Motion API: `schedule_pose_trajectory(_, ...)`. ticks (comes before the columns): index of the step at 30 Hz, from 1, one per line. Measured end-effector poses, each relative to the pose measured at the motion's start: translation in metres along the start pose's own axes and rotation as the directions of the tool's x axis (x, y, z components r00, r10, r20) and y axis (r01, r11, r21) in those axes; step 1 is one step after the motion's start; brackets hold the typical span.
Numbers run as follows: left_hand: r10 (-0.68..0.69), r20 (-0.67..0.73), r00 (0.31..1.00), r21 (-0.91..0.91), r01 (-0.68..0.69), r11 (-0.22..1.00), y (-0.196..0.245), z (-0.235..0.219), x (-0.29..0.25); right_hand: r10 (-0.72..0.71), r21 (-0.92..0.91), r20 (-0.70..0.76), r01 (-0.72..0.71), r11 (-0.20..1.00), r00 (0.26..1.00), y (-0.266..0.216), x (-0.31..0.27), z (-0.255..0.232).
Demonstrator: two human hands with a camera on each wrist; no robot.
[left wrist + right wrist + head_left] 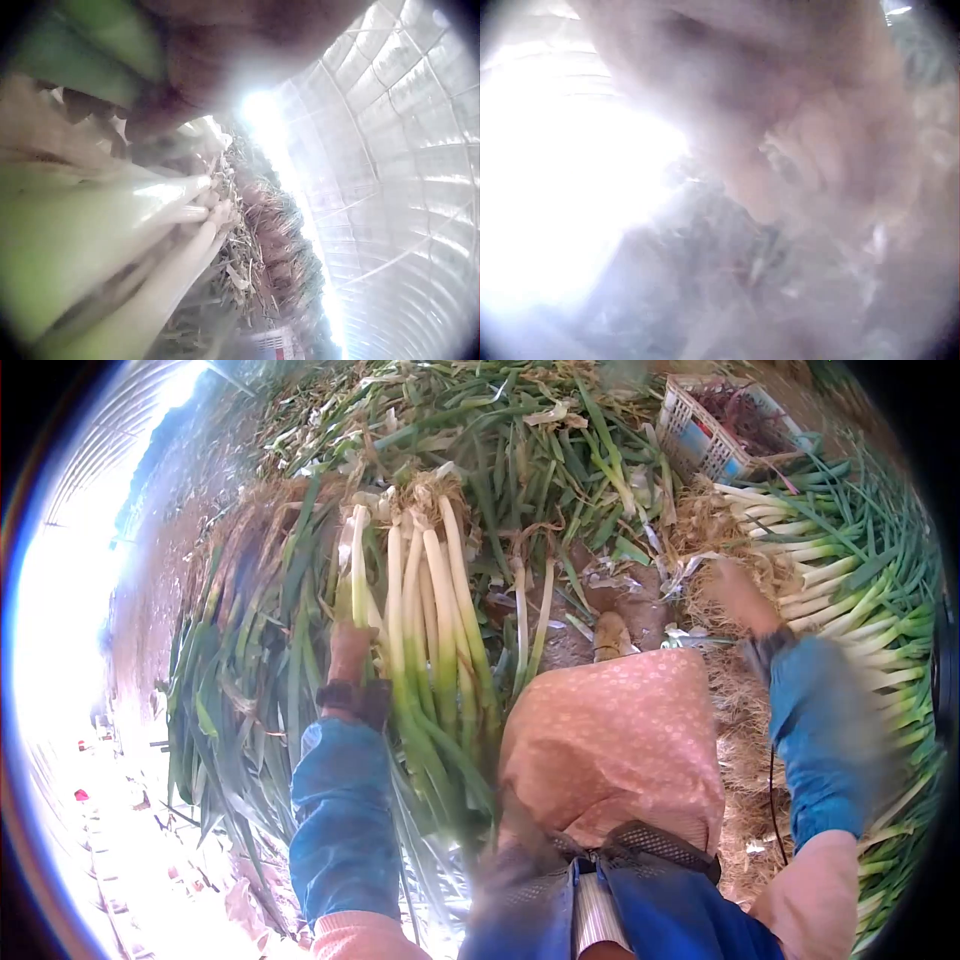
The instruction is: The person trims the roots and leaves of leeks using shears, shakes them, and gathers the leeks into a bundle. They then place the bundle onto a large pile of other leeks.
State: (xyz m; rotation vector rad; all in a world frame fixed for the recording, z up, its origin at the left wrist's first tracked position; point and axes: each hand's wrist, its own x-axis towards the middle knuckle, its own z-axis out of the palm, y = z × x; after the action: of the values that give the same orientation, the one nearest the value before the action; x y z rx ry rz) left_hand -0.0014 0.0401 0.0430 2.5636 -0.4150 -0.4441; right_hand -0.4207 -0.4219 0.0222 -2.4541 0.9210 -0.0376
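Observation:
My left hand (350,652) grips a leek (359,565) whose white end points up, beside several long white-and-green leeks (415,610) lying with roots away from me. In the left wrist view, that hand (247,56) fills the top, close above pale stalks (161,259). On the other side, my right hand (742,598) is over the dry roots (705,525) of a row of leeks (835,610), with pale scraps near its fingers. The right wrist view shows this hand (780,97) blurred, its fingers bent; whether it holds anything is unclear.
A plastic crate (695,445) with dark reddish contents stands at the back right. Loose green leaves (480,430) cover the ground ahead. Untrimmed leeks (250,620) are heaped on the left. A pink patterned cloth (620,730) covers my lap.

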Motion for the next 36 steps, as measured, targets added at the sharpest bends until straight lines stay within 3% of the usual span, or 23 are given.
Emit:
schedule_pose_trajectory(2,-0.034,0.048,0.998,-0.028,0.035,0.999,0.008,-0.012,-0.005,-0.056,0.067,0.003,0.055,0.996,0.998,-0.092,0.041,-0.027)
schedule_pose_trajectory(3,-0.057,0.127,0.99,-0.285,0.091,0.954,0.015,-0.02,-0.015,-0.086,0.234,0.054,0.071,0.97,0.995,-0.133,0.052,-0.025)
schedule_pose_trajectory(4,-0.057,0.13,0.99,-0.336,0.099,0.937,0.026,-0.028,-0.026,-0.123,0.396,0.102,0.073,0.915,0.987,-0.177,0.059,-0.022)
schedule_pose_trajectory(5,-0.056,0.132,0.99,-0.385,0.104,0.917,0.039,-0.037,-0.036,-0.169,0.29,0.304,0.078,0.954,0.937,-0.229,0.059,-0.028)
schedule_pose_trajectory(8,-0.101,0.15,0.984,-0.522,0.165,0.837,0.061,-0.055,-0.053,-0.503,0.388,0.354,0.366,0.846,0.788,-0.333,0.044,0.019)
schedule_pose_trajectory(9,-0.069,0.133,0.989,-0.573,0.133,0.809,0.064,-0.059,-0.056,-0.543,0.591,0.376,0.257,0.765,0.751,-0.359,0.027,0.035)
schedule_pose_trajectory(10,-0.036,0.115,0.993,-0.622,0.1,0.776,0.066,-0.063,-0.059,-0.605,0.607,0.388,0.301,0.736,0.695,-0.383,0.019,0.057)
schedule_pose_trajectory(11,-0.033,0.105,0.994,-0.616,0.091,0.782,0.071,-0.068,-0.062,-0.707,0.71,0.243,0.375,0.596,0.664,-0.402,0.01,0.096)
schedule_pose_trajectory(12,-0.036,0.119,0.992,-0.652,0.105,0.751,0.074,-0.074,-0.066,-0.778,0.783,0.084,0.441,0.438,0.623,-0.414,-0.001,0.125)
schedule_pose_trajectory(13,-0.036,0.132,0.991,-0.689,0.117,0.715,0.077,-0.079,-0.069,-0.768,0.891,0.238,0.18,0.416,0.594,-0.421,-0.018,0.126)
schedule_pose_trajectory(15,-0.009,0.164,0.986,-0.693,0.122,0.71,0.08,-0.091,-0.076,-0.765,0.877,0.46,-0.096,0.471,0.45,-0.427,-0.038,0.124)
schedule_pose_trajectory(17,-0.006,0.155,0.988,-0.744,0.12,0.657,0.084,-0.099,-0.085,-0.727,0.776,0.614,-0.065,0.628,0.308,-0.42,-0.047,0.119)
schedule_pose_trajectory(20,0.056,0.215,0.975,-0.695,0.112,0.711,0.077,-0.109,-0.092,-0.856,0.882,0.429,0.07,0.466,0.289,-0.399,-0.072,0.117)
schedule_pose_trajectory(22,0.076,0.257,0.963,-0.663,0.119,0.739,0.066,-0.116,-0.092,-0.814,0.764,0.541,0.282,0.581,0.212,-0.388,-0.067,0.09)
schedule_pose_trajectory(23,0.066,0.273,0.96,-0.669,0.141,0.73,0.058,-0.117,-0.095,-0.67,0.619,0.711,0.262,0.741,0.213,-0.383,-0.051,0.055)
schedule_pose_trajectory(24,0.056,0.29,0.955,-0.674,0.163,0.72,0.053,-0.117,-0.099,-0.84,0.613,0.417,0.575,0.542,0.348,-0.359,-0.024,0.055)
schedule_pose_trajectory(25,-0.015,0.252,0.968,-0.729,0.2,0.654,0.053,-0.114,-0.106,-0.923,0.106,0.225,0.934,0.342,0.313,-0.324,0.033,0.07)
schedule_pose_trajectory(27,0.023,0.299,0.954,-0.724,0.211,0.657,0.054,-0.115,-0.119,-0.621,-0.208,0.271,0.675,0.708,0.735,-0.301,0.077,-0.013)
schedule_pose_trajectory(28,0.046,0.32,0.946,-0.721,0.211,0.66,0.057,-0.117,-0.124,-0.391,-0.383,0.143,0.415,0.825,0.909,-0.277,0.105,-0.01)
schedule_pose_trajectory(29,0.044,0.338,0.94,-0.726,0.231,0.648,0.063,-0.118,-0.131,-0.345,-0.28,0.136,0.37,0.886,0.929,-0.286,0.1,-0.031)
schedule_pose_trajectory(31,0.045,0.389,0.92,-0.728,0.277,0.627,0.079,-0.115,-0.149,-0.449,-0.019,0.081,0.451,0.892,0.89,-0.312,0.095,-0.035)
schedule_pose_trajectory(34,0.2,0.451,0.87,-0.738,0.238,0.632,0.093,-0.11,-0.168,-0.645,0.216,-0.123,0.655,0.724,0.754,-0.348,0.096,-0.003)
schedule_pose_trajectory(36,0.222,0.495,0.84,-0.751,0.284,0.597,0.103,-0.101,-0.178,-0.587,0.438,-0.272,0.641,0.63,0.762,-0.373,0.097,0.025)
